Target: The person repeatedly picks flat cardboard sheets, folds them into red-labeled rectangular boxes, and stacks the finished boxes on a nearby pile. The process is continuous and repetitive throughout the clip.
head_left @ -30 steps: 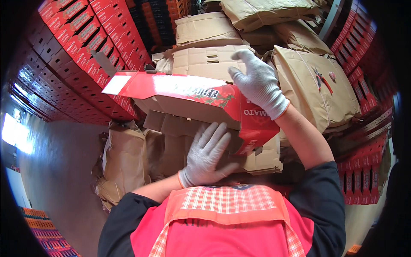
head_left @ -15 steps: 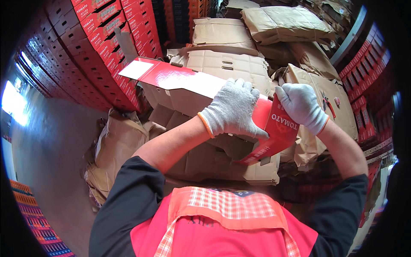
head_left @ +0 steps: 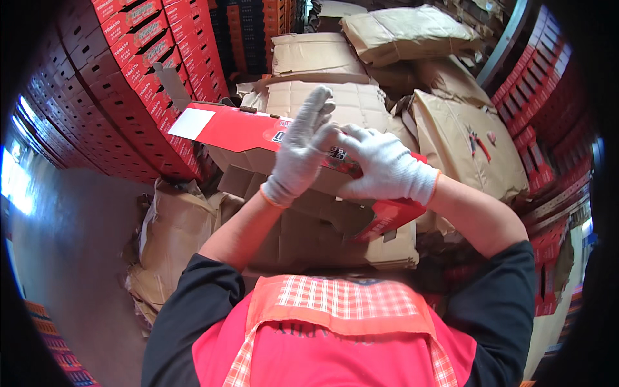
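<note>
Below me I see the grey concrete floor (head_left: pixel 77 271), with crumpled brown paper sacks (head_left: pixel 171 238) lying on it and stacked red cartons (head_left: pixel 109 84) rising from it at left

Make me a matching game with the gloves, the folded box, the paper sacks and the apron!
Things:
1. gloves
2. box being folded
3. paper sacks
4. apron

Looks:
A. brown, piled up
B. white with orange cuffs
C. orange-red with a checked trim
D. red outside, brown inside

Pairs: 1-B, 2-D, 3-A, 4-C
</note>
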A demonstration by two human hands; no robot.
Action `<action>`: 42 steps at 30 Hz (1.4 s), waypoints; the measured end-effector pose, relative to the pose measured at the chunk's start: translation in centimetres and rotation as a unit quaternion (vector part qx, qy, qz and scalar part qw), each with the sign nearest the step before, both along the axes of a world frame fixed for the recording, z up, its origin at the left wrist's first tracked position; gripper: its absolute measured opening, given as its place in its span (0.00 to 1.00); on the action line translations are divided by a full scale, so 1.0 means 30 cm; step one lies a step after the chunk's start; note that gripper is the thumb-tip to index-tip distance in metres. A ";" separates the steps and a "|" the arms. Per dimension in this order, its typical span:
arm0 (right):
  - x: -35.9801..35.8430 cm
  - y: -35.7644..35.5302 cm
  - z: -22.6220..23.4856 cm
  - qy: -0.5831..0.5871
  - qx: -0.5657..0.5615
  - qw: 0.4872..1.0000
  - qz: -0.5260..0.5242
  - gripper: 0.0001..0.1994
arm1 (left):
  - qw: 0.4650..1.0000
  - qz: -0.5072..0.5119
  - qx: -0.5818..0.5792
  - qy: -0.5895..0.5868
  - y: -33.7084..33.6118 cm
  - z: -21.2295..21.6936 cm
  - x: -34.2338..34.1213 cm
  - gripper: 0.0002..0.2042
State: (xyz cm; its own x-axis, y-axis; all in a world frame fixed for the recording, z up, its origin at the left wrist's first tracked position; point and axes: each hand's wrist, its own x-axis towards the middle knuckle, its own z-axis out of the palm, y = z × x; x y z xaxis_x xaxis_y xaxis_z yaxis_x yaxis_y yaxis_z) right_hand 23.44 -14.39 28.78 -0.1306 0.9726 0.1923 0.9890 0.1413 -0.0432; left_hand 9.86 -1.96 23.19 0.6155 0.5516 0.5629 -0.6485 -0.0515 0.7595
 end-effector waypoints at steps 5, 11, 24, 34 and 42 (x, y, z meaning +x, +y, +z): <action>0.192 0.018 -0.043 0.243 0.110 0.962 -0.066 0.38 | 0.848 0.047 0.484 0.211 0.044 -0.173 -0.352 0.45; 0.592 -0.125 -0.387 0.595 0.036 0.792 -0.132 0.15 | 0.795 0.194 0.527 0.228 -0.079 -0.270 -0.617 0.65; 0.329 -0.276 -0.257 0.505 0.431 0.736 -0.129 0.17 | 0.845 0.221 0.487 0.020 -0.278 -0.097 0.108 0.50; 0.097 -0.154 0.041 0.278 -0.063 0.937 -0.204 0.14 | 0.974 0.059 0.158 0.152 -0.387 -0.191 0.153 0.69; -0.042 0.099 -0.108 0.137 0.080 0.975 0.157 0.12 | 0.935 0.002 0.241 0.262 -0.357 -0.260 0.062 0.49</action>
State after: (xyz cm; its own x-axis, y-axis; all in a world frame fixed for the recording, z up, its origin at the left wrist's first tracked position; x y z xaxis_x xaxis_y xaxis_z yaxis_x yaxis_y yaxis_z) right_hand 22.17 -11.43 25.53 -0.3382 0.8478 0.4086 0.8506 0.4611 -0.2527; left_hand 11.71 -12.66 15.40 0.8746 0.3144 0.3691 -0.1937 -0.4714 0.8604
